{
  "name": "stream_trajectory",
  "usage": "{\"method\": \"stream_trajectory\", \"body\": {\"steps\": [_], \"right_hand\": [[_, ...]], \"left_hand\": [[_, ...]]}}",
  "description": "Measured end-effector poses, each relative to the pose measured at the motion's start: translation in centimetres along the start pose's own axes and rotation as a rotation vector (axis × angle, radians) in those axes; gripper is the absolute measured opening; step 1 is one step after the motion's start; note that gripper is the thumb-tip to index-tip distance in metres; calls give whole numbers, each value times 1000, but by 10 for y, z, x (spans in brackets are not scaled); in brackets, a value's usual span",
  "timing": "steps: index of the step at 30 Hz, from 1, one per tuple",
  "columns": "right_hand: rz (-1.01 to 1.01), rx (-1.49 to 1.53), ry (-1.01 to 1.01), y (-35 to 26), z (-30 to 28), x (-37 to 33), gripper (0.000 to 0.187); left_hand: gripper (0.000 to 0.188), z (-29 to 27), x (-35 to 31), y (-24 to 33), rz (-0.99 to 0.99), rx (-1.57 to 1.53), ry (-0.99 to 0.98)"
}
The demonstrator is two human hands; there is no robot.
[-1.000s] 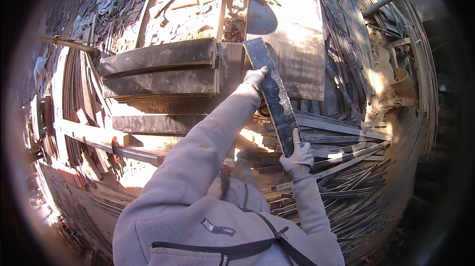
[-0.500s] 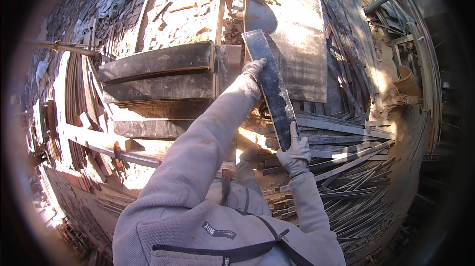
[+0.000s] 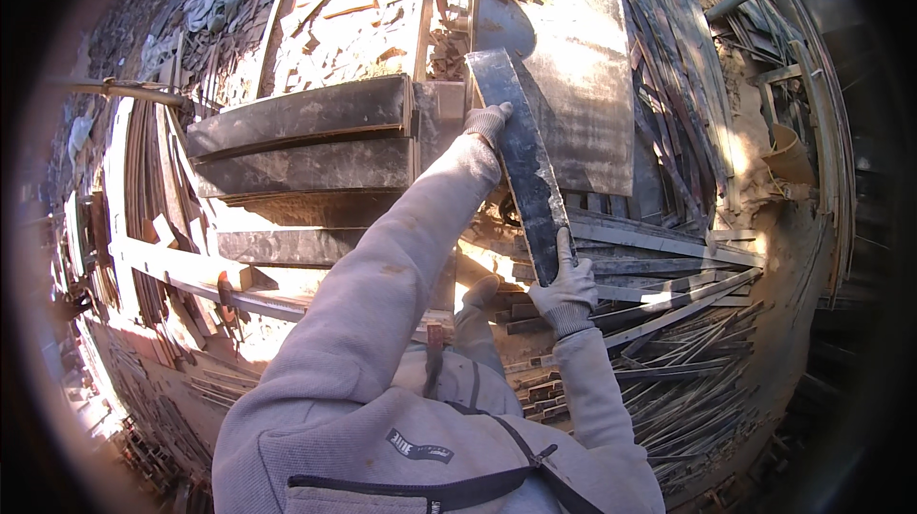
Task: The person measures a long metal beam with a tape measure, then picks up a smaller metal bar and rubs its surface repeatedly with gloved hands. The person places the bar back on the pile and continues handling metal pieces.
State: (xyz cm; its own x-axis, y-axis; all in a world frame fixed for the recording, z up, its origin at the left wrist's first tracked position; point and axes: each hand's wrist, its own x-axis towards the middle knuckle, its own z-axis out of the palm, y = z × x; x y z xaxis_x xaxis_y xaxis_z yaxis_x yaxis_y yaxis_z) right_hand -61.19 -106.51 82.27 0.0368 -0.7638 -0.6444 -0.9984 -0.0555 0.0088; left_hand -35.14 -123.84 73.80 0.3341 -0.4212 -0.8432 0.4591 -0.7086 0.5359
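Observation:
A long, dark-faced plywood strip [image 3: 523,156] slants across the middle, held by both my gloved hands. Around its left edge, toward the far end, my left hand [image 3: 488,122] is closed. My right hand [image 3: 565,292] grips the near end, with a finger laid along the dark face. Beneath and beyond the strip lies a flat table panel [image 3: 583,84], worn grey. To the left, dark-faced boards [image 3: 306,117] are stacked lengthwise beside my left forearm. The undersides of the strip and most of my left thumb are hidden.
Long narrow strips [image 3: 669,323] pile up at the lower right, near my right forearm. Wood offcuts [image 3: 349,17] cover the ground at the far left. An orange-handled tool [image 3: 225,283] rests by a pale beam [image 3: 181,270]. A yellowish bucket [image 3: 788,156] stands at the right.
Both hands have shifted slightly away from me and to the left, carrying the plywood strip with them. Their grip looks the same.

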Motion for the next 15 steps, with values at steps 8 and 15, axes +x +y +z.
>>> {"method": "stream_trajectory", "body": {"steps": [8, 15], "right_hand": [[41, -12, -18, -16, 1, -2, 124], [55, -15, -35, -27, -3, -2, 123]], "left_hand": [[37, 2, 59, -22, 75, 109, -32], [26, -5, 121, -33, 405, 487, -104]]}}
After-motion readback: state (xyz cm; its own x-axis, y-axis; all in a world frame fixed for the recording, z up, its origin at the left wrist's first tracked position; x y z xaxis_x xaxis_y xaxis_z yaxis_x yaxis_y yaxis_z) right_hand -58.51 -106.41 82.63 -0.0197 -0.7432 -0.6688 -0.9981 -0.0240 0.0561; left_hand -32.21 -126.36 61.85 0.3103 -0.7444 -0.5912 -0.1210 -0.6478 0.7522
